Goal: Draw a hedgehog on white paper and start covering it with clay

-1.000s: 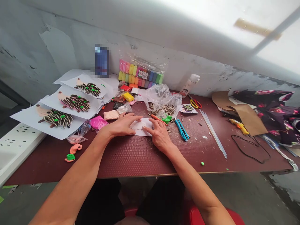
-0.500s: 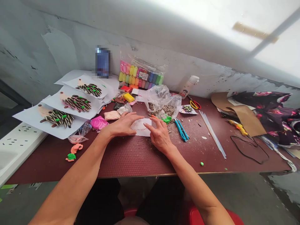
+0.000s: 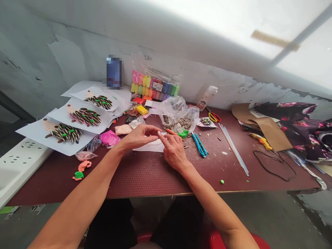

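Note:
My left hand [image 3: 137,137] is raised over a small white paper [image 3: 153,146] with a faint drawing on it. Its fingertips meet the index finger of my right hand [image 3: 174,149], and a tiny whitish bit shows where they touch; what it is cannot be made out. The right hand's other fingers are curled. Just behind the right hand lie an orange stick [image 3: 171,131], a lump of green clay [image 3: 183,134] and a plastic bag [image 3: 174,107] with striped seeds [image 3: 185,122]. A blue cutter [image 3: 199,145] rests to the right.
Seed-covered hedgehog pictures [image 3: 83,117] lie at the left beside a white power strip [image 3: 22,157]. Coloured clay packs [image 3: 155,86] lean on the wall. Rightward are a bottle [image 3: 206,98], scissors [image 3: 214,117], clear sticks [image 3: 233,149] and a yellow glue gun [image 3: 263,141].
My hands have come together at the fingertips. The left hand has lifted from the paper, whose left part now shows. The view has shifted slightly.

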The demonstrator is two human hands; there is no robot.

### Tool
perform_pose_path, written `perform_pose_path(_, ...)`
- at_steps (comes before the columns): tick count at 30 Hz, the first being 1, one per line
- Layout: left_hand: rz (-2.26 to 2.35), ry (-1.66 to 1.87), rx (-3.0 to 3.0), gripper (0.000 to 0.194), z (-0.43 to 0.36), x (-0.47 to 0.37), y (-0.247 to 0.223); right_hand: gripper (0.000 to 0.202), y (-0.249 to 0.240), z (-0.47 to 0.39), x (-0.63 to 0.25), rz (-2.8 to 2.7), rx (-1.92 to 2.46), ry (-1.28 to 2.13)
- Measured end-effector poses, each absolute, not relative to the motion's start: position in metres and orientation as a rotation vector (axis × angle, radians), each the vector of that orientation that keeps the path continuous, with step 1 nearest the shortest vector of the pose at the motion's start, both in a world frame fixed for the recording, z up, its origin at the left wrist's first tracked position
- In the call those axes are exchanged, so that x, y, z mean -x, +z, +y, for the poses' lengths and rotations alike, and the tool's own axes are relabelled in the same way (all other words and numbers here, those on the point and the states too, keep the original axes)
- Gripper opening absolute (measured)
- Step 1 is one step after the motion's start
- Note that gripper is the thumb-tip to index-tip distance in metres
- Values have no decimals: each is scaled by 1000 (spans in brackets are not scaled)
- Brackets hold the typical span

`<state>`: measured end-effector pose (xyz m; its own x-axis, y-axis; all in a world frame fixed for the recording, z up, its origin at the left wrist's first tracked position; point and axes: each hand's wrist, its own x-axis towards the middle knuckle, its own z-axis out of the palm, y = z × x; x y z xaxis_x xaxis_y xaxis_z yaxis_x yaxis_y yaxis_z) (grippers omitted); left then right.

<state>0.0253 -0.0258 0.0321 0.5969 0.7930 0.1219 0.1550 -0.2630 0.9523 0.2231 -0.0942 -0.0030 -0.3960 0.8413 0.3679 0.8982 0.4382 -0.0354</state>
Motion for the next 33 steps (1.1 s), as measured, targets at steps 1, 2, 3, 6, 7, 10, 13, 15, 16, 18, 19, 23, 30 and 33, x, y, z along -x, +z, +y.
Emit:
perform_pose_path(1,775,755,-1714,44,-26,-27,31,74,-3,-94,-222,-2367,1496,-252)
perform_pose_path(2,762,773,-1666,45,-27,-29,29,72,-3,-94,-222,-2369,1504,-263)
perform_pose_path(3,763,814,-1617,46,-27,-31,27,69,-4,-94,-221,-2370,1510,-275)
perform_pose_path(6,802,888,-1538,48,-27,-36,22,61,-4,-94,-219,-2367,1525,-313)
perform_pose_path(7,811,895,-1526,48,-27,-36,22,59,-4,-94,-219,-2368,1526,-323)
perform_pose_path(10,809,884,-1524,42,-27,-36,22,56,-3,-95,-219,-2375,1526,-332)
perform_pose_path(13,802,880,-1561,38,-28,-37,24,54,-3,-96,-219,-2368,1541,-334)
perform_pose_path(15,797,894,-1595,35,-29,-39,24,54,-3,-96,-218,-2359,1551,-344)
perform_pose_path(16,795,908,-1614,33,-29,-40,24,54,-3,-96,-218,-2357,1551,-347)
perform_pose_path(18,809,944,-1673,29,-30,-42,23,55,-4,-97,-217,-2357,1543,-347)
perform_pose_path(19,829,964,-1712,28,-31,-43,22,56,-4,-97,-217,-2359,1536,-343)
perform_pose_path(23,913,989,-1808,25,-32,-44,20,56,-6,-98,-217,-2366,1497,-357)
perform_pose_path(30,949,946,-1801,31,-32,-42,23,63,-6,-97,-216,-2368,1457,-349)
perform_pose_path(33,925,915,-1770,32,-30,-41,21,67,-5,-97,-217,-2375,1442,-279)
